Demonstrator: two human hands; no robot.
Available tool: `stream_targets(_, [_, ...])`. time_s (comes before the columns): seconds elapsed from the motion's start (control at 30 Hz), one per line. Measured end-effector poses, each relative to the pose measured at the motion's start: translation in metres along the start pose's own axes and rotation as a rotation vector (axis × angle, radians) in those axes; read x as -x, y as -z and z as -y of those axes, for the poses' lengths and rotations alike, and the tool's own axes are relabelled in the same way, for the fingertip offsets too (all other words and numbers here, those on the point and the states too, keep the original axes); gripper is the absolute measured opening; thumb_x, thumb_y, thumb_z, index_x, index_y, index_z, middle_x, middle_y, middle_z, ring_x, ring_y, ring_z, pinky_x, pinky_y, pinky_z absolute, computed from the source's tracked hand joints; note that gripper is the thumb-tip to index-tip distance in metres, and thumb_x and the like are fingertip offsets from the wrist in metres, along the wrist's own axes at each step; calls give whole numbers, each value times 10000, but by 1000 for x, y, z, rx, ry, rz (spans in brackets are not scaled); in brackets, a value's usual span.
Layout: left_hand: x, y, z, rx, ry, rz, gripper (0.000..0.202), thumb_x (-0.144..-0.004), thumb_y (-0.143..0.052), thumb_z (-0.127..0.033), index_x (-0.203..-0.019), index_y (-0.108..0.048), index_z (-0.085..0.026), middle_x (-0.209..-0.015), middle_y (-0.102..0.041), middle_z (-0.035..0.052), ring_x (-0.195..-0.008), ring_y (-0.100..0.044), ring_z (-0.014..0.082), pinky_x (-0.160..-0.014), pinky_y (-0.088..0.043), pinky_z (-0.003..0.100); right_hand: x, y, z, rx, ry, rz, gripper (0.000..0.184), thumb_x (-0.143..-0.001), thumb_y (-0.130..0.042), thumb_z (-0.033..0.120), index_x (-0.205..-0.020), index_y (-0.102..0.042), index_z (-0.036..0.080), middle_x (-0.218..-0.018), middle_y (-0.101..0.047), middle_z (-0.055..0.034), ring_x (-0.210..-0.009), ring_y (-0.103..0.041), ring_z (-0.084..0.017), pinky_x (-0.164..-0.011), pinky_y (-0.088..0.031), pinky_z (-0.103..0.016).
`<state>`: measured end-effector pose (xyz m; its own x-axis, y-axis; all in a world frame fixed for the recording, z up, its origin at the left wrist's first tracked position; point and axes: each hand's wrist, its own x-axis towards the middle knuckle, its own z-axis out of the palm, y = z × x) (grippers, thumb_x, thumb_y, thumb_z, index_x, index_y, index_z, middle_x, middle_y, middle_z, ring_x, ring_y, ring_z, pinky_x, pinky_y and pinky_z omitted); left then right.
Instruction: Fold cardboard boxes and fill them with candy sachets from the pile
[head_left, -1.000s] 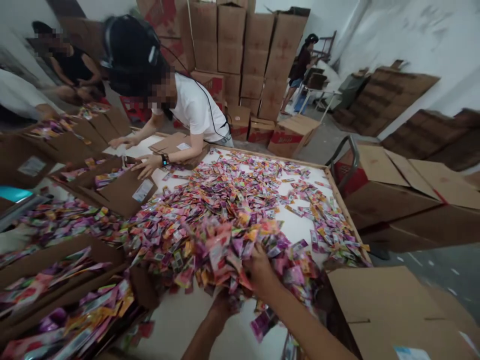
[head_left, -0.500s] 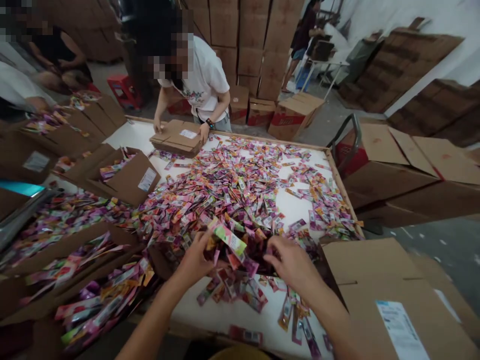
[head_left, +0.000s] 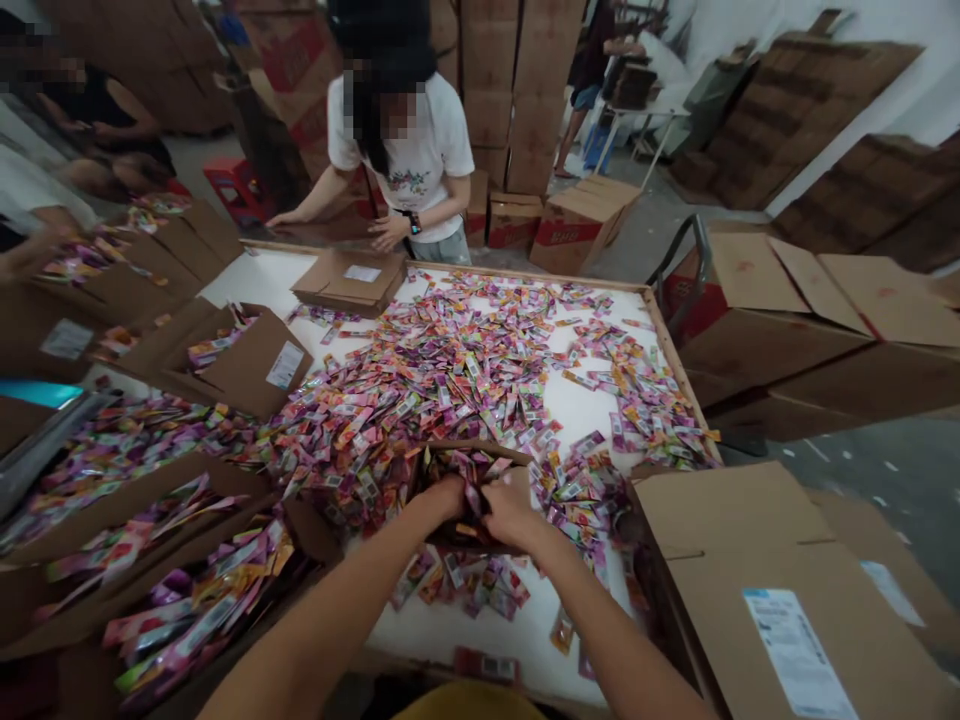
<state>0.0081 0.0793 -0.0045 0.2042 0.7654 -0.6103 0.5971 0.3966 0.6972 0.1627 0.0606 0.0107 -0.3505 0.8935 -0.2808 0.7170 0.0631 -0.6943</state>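
Observation:
Both my hands reach into a small open cardboard box (head_left: 510,462) at the near middle of the table. Colourful stick packets (head_left: 471,468) stand bunched inside it, between my two hands. My left hand (head_left: 448,497) is closed against the bunch from the left, its fingertips mostly hidden in the box. On the other side my right hand (head_left: 507,508) has its fingers curled around the packets' edge. A wide heap of the same packets (head_left: 420,370) spreads behind the box, and more lie loose in front of it.
Filled cartons (head_left: 217,600) stand at the left, with another box (head_left: 255,360) behind them. A large carton (head_left: 735,540) is close on my right. Across the table, a co-worker (head_left: 420,150) stands behind flattened cardboard (head_left: 349,280). A trolley handle (head_left: 694,260) rises beyond the right edge.
My hands have come closer together and moved down into the box, taking the packets held between them. The co-worker has let go of the cardboard stack and straightened, one arm reaching sideways.

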Motion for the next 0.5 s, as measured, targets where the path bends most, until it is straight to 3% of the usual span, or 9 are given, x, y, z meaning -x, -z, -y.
stream_targets(0.07, [22,14,9,-5,-63,37,441,-534,-832,-144,-960,-730,-191,-904,-746,24,-867,-670,234,-770,-510,281,21,24,-34,-114,-19,33,258,-815,-548,300,-951,-695,137,-703,-670,-13,-588,-622,-141,-568,-491,-238])
stream_targets(0.13, [46,30,23,76,-141,-47,446,-627,-761,-223,-1070,-715,-206,-930,-747,20,-812,-664,210,-720,-508,268,46,41,-79,-250,-146,-92,374,-811,-517,425,-996,-694,153,-702,-676,-24,-597,-630,-169,-586,-521,-288])
stream_targets(0.23, [68,44,47,225,-134,-529,415,-745,-657,-396,-1095,-693,-176,-905,-724,52,-725,-630,185,-677,-504,286,76,42,-137,-359,-449,-402,423,-620,-660,483,-873,-694,146,-794,-700,-91,-773,-667,-271,-755,-544,-409])
stream_targets(0.27, [70,45,55,268,-87,-650,498,-713,-693,-421,-1144,-670,-172,-959,-717,67,-768,-634,195,-709,-506,297,82,37,-145,-384,-515,-456,463,-603,-670,497,-900,-690,142,-862,-709,-116,-840,-672,-298,-783,-541,-423])
stream_targets(0.3, [71,43,61,325,-31,-693,607,-670,-737,-433,-1211,-635,-177,-1044,-707,84,-846,-640,212,-757,-505,309,84,31,-145,-425,-548,-465,532,-625,-657,524,-988,-679,135,-962,-709,-141,-904,-672,-312,-783,-546,-420])
stream_targets(0.33, [70,40,67,404,24,-661,701,-636,-770,-444,-1266,-604,-186,-1137,-687,101,-935,-638,233,-802,-499,319,84,26,-139,-493,-549,-449,611,-672,-628,556,-1113,-645,133,-1083,-691,-160,-970,-668,-313,-772,-553,-404])
stream_targets(0.4, [69,32,80,620,74,-436,739,-656,-759,-530,-1297,-592,-203,-1256,-646,122,-1061,-614,259,-844,-488,325,73,18,-112,-600,-479,-386,739,-733,-599,587,-1333,-522,162,-1288,-613,-157,-1091,-639,-291,-790,-558,-362])
stream_targets(0.5, [70,16,98,927,53,-208,718,-761,-543,-739,-1226,-648,-202,-1193,-666,129,-1022,-616,247,-777,-498,316,49,15,-68,-381,-396,-248,783,-704,-652,557,-1383,-504,196,-1222,-661,-135,-1092,-640,-286,-859,-531,-363])
